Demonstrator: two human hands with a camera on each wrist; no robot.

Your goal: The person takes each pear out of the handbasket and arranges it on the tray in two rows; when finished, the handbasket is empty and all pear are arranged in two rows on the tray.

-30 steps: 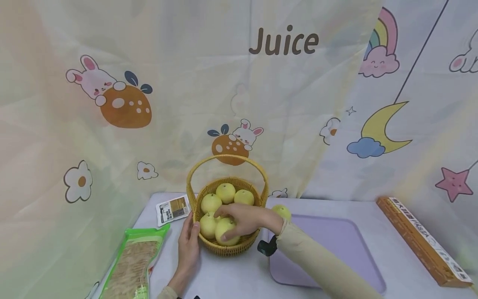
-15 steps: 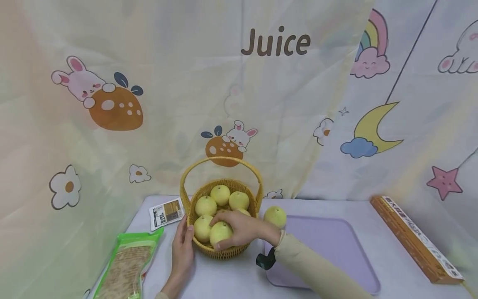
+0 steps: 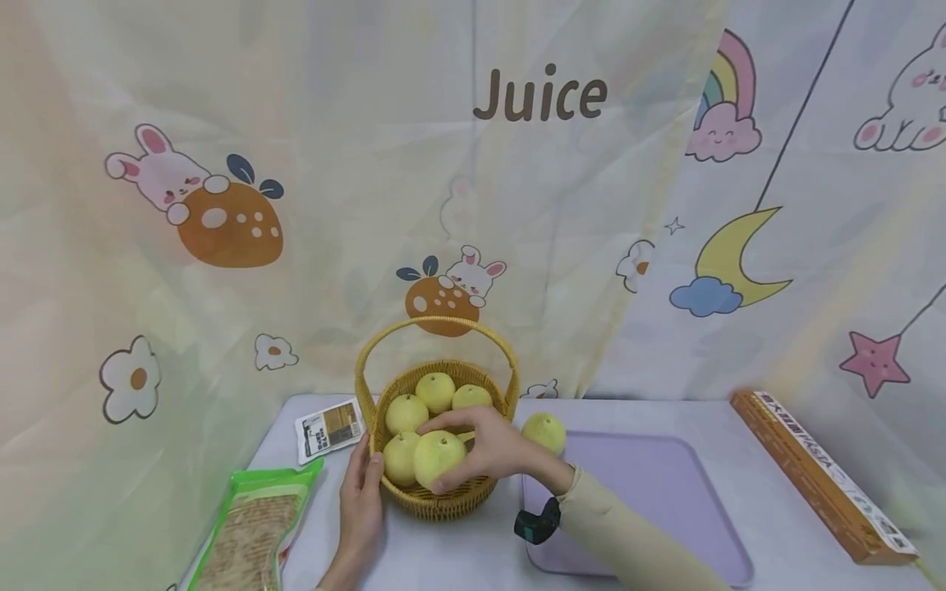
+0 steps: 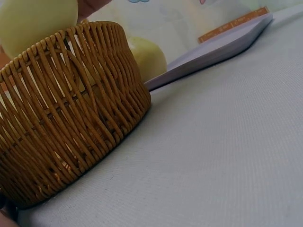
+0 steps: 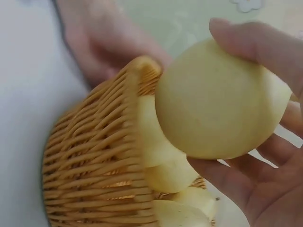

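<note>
My right hand pinches a round yellow-green pear between thumb and fingers, over the front of a wicker basket. In the right wrist view the held pear is raised above the basket rim, with other pears inside below it. Several more pears sit in the basket, some partly covered by my right hand. My left hand holds the basket's left side near the handle's foot, thumb toward the front. The basket stands upright on the table, its arched handle up.
Another pear lies right of the basket, at the corner of a lilac tray. A long orange-brown pasta box lies far right. On the left are a small white packet and a green-edged food bag. A printed curtain hangs behind.
My right hand has lifted the gripped pear a little out of the basket. My left hand stays on the basket. The head view has shifted slightly.
</note>
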